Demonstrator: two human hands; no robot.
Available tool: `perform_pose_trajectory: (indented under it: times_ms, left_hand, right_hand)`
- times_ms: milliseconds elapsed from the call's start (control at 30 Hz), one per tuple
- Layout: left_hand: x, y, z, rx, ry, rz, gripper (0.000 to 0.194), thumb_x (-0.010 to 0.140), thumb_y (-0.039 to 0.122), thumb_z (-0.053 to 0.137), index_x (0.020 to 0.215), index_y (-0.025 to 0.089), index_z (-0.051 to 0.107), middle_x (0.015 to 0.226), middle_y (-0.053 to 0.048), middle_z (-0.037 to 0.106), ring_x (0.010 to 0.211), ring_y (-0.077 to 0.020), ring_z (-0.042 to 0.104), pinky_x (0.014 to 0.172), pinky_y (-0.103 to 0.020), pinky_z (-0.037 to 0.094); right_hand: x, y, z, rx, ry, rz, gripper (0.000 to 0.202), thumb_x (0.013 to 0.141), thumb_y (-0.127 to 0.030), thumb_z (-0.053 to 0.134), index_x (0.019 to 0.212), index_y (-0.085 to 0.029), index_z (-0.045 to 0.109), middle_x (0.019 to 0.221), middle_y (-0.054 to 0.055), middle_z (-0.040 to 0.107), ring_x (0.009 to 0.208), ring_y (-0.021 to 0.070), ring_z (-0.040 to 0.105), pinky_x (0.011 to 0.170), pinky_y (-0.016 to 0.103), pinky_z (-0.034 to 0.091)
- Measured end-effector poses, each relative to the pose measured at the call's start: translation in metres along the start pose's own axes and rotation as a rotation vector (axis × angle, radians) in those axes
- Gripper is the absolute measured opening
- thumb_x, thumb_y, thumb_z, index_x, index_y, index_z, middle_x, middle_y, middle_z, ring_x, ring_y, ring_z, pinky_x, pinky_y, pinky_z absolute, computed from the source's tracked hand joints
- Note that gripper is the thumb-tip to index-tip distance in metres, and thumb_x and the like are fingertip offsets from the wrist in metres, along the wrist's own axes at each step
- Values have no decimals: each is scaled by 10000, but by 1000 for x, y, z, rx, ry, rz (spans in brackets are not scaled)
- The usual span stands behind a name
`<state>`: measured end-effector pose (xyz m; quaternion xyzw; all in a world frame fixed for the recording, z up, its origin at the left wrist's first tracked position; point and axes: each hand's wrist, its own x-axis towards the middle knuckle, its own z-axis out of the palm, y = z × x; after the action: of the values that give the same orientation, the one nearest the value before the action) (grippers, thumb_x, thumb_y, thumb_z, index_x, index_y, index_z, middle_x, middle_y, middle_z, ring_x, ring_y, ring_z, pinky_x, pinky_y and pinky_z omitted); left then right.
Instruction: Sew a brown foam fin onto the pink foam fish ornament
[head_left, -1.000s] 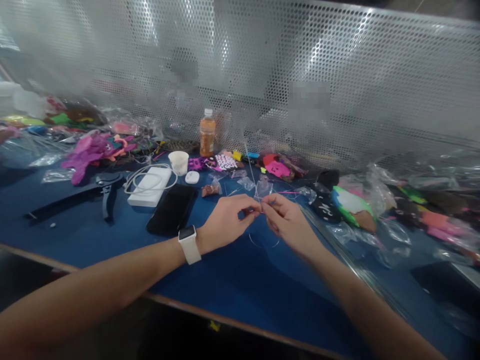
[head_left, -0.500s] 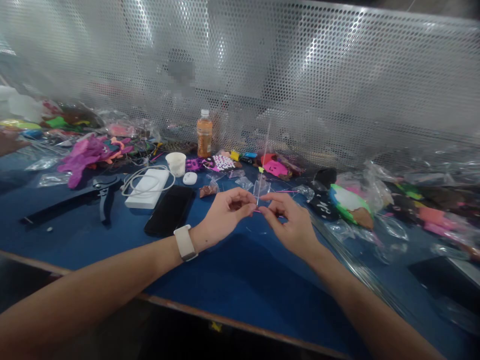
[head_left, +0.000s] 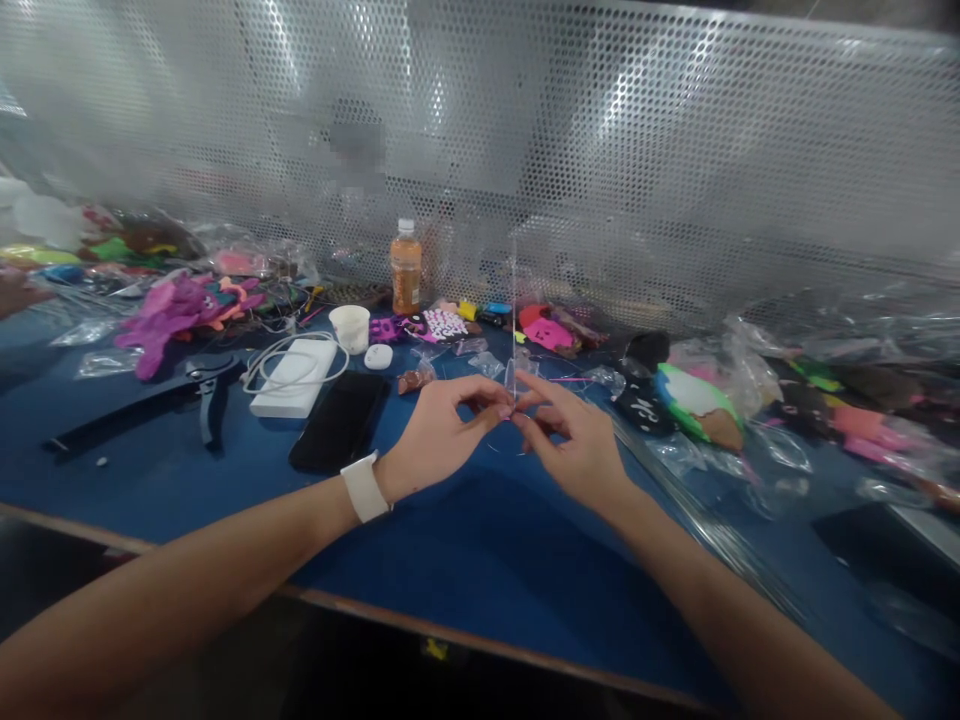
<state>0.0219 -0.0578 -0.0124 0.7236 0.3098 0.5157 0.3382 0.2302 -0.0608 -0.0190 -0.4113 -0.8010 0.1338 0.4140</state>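
Observation:
Above the blue table, the fingertips of my left hand (head_left: 444,425) and my right hand (head_left: 576,442) meet. My left hand pinches the bottom of a thin, pale, straight wire (head_left: 514,320), which stands upright. At the same spot the right thumb and forefinger close in, and a small pink bit shows between the fingertips. How the pink bit joins the wire is hidden by the fingers. A fine curved strand hangs just below the hands. A white band (head_left: 365,487) circles my left wrist.
To the left lie a black phone (head_left: 341,420), a white power bank (head_left: 289,390) with its cable and a dark cutter (head_left: 206,385). A cup (head_left: 350,328) and a bottle (head_left: 406,270) stand behind. Wires (head_left: 705,525) lie right. Another person's hand (head_left: 21,292) shows far left.
The wire has swung from a slight rightward lean to nearly vertical. Both hands stay together, with the right fingers slightly shifted. The camera view has moved a little.

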Motion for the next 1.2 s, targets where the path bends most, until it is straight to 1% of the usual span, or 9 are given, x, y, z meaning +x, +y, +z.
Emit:
perform_pose_trajectory:
  times_ms: [167,300,400,600,767,833,933,1100,1200]
  left_hand:
    - [-2,3,0,58,-26,61,102,992,168,618,1010,174,718,1000,-35,755,919,-148,694,860,-291,560]
    - [-2,0,-2,159,-22,130,100,1009,184,608,1032,182,705,1028,-47,754,947,-164,695,877,-315,565]
    - [-2,-3,-3,261,-25,269,105,1028,188,596,1035,184,700,1040,-54,752,996,-169,687,904,-323,562]
    - [-2,-8,-6,501,-38,581,158,1060,178,534,1054,187,692,1075,-72,749,983,-172,664,895,-349,568]
    - [-2,-5,-6,451,-7,580,127,1047,151,559,1099,177,672,1089,-70,745,1017,-162,669,905,-321,577]
    - [-3,-3,-6,426,-8,555,126,1049,156,556,1107,178,666,1096,-72,743,1025,-161,674,906,-314,581]
    - [-3,0,-5,416,1,537,119,1053,174,556,1079,188,671,1051,-63,750,990,-157,684,886,-307,585]
    - [-5,-1,-4,405,-39,575,120,1050,187,571,1032,194,689,1029,-52,755,950,-148,689,889,-316,587]
    - [-5,-1,-4,394,-77,568,143,1053,178,558,1029,192,698,1046,-60,741,955,-144,680,869,-299,586]
  right_hand:
    - [1,4,-2,-85,4,-86,416,1008,-304,636,1420,-366,638,1202,46,742,574,129,654,613,348,601]
    - [4,5,-3,-31,-50,-62,382,1018,-313,630,1395,-371,664,1184,41,736,569,122,648,598,330,600]
    - [6,3,-4,42,-112,-16,372,1034,-307,601,1394,-377,670,1113,32,732,572,117,647,594,310,599]
    - [8,-3,-7,222,-211,60,359,1038,-346,589,1383,-387,679,1184,34,699,559,92,632,554,286,584]
    - [8,-9,-6,324,-90,38,295,986,-313,673,1268,-331,759,1046,38,728,659,131,652,640,311,585]
    - [7,-10,-5,406,-55,55,259,966,-316,706,1212,-309,786,965,34,727,628,132,633,612,313,562]
    - [6,-10,-2,573,-47,141,249,948,-356,735,1182,-303,800,897,20,726,550,119,594,543,305,521]
    - [7,-11,7,692,61,312,224,848,-413,836,1040,-297,842,931,47,789,779,192,694,722,354,600]
    - [9,-13,8,706,113,374,207,793,-403,875,956,-279,848,824,44,786,701,188,682,679,361,605]
